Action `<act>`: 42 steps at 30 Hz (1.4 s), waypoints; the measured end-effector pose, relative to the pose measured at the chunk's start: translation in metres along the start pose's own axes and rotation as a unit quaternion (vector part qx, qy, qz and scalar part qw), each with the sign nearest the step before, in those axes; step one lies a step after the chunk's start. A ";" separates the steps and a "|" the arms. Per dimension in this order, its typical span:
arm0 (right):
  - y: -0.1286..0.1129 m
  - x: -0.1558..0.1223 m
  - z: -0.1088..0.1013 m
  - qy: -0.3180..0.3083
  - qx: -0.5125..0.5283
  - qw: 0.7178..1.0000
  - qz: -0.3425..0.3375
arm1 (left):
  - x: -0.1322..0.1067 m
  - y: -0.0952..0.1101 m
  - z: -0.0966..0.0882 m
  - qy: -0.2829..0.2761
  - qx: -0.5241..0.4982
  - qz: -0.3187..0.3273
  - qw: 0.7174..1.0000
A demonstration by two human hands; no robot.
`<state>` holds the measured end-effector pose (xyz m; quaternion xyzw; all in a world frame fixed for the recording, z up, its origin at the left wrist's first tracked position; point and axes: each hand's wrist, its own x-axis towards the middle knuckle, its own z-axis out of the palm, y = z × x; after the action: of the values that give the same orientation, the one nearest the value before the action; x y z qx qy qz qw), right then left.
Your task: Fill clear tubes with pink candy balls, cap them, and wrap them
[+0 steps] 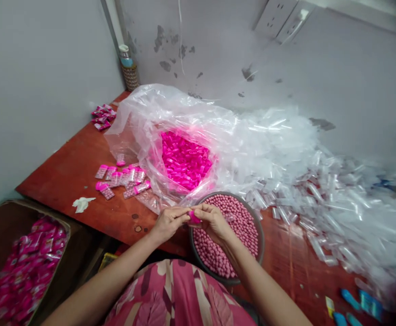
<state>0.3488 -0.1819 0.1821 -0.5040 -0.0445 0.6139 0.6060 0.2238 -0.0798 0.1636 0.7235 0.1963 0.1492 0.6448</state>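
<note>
A bright pink cap (194, 217) is pinched between my two hands, over the near left rim of a round bowl. My left hand (168, 222) has its fingertips closed at the cap's left side. From the right, my right hand (214, 222) closes its thumb and fingers on the cap; whether a clear bottle is inside that grip, I cannot tell. Pink beads (218, 253) fill the grey bowl (261, 242). Behind my hands, many loose pink caps (186, 160) lie in an opened clear plastic bag (143, 113).
Filled, pink-capped bottles (125, 179) lie left of the bag. Clear empty bottles (320, 203) are heaped along the right. A box (68, 235) at lower left holds pink packets (31, 258). Blue items (369, 303) lie at lower right; a wall stands behind the table (69, 167).
</note>
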 end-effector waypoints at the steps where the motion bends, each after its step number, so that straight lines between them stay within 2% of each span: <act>1: 0.005 0.005 0.003 0.012 0.002 1.000 0.003 | -0.001 -0.005 -0.002 0.007 0.002 -0.014 1.000; 3: 0.017 0.015 0.011 0.034 0.001 0.999 0.001 | -0.003 -0.019 -0.006 0.037 -0.008 -0.054 0.998; 5: 0.027 0.023 0.017 0.053 -0.011 0.998 -0.017 | -0.004 -0.035 -0.014 0.089 -0.035 -0.106 0.990; 7: 0.035 0.024 0.018 0.069 -0.052 0.995 -0.052 | -0.004 -0.051 -0.032 0.170 -0.064 -0.160 0.970; 9: 0.038 0.015 0.008 0.088 -0.151 0.979 -0.108 | -0.001 -0.064 -0.059 0.270 -0.067 -0.190 0.942; 11: 0.035 -0.001 -0.013 0.128 -0.299 0.929 -0.175 | 0.003 -0.070 -0.089 0.361 -0.010 -0.163 0.918; 13: 0.029 -0.018 -0.044 0.206 -0.441 0.842 -0.232 | 0.008 -0.070 -0.112 0.410 0.052 -0.116 0.903; 14: 0.026 -0.025 -0.060 0.250 -0.494 0.796 -0.243 | 0.010 -0.068 -0.117 0.417 0.077 -0.100 0.900; 16: 0.024 -0.034 -0.092 0.331 -0.566 0.719 -0.230 | 0.014 -0.059 -0.112 0.395 0.110 -0.087 0.908; 18: 0.025 -0.036 -0.115 0.371 -0.598 0.682 -0.197 | 0.017 -0.047 -0.087 0.333 0.128 -0.086 0.930; 21: 0.033 -0.031 -0.134 0.368 -0.598 0.690 -0.177 | 0.021 -0.030 -0.026 0.195 0.118 -0.075 0.971; 23: 0.037 -0.027 -0.139 0.354 -0.587 0.704 -0.185 | 0.025 -0.024 0.015 0.095 0.105 -0.027 0.990; 26: 0.038 -0.024 -0.145 0.327 -0.566 0.729 -0.202 | 0.030 -0.023 0.063 -0.031 0.112 0.038 0.992; 29: 0.035 -0.030 -0.149 0.294 -0.534 0.763 -0.216 | 0.037 -0.025 0.095 -0.093 0.139 0.061 0.984; 33: 0.028 -0.050 -0.140 0.250 -0.478 0.808 -0.236 | 0.042 -0.019 0.116 -0.138 0.097 0.059 0.984; 35: 0.022 -0.063 -0.131 0.219 -0.419 0.845 -0.249 | 0.042 -0.012 0.119 -0.158 0.021 0.041 0.986; 37: 0.017 -0.073 -0.121 0.190 -0.363 0.873 -0.264 | 0.042 -0.007 0.119 -0.176 -0.069 -0.002 0.982; 39: 0.011 -0.081 -0.115 0.171 -0.357 0.876 -0.275 | 0.041 -0.004 0.116 -0.190 -0.140 -0.058 0.970; 42: 0.007 -0.085 -0.113 0.156 -0.395 0.862 -0.277 | 0.041 -0.004 0.113 -0.191 -0.208 -0.122 0.951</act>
<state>0.3992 -0.3138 0.1705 -0.7571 -0.3266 0.2648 0.5001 0.3126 -0.1587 0.1438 0.5587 0.1205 -0.0338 0.8199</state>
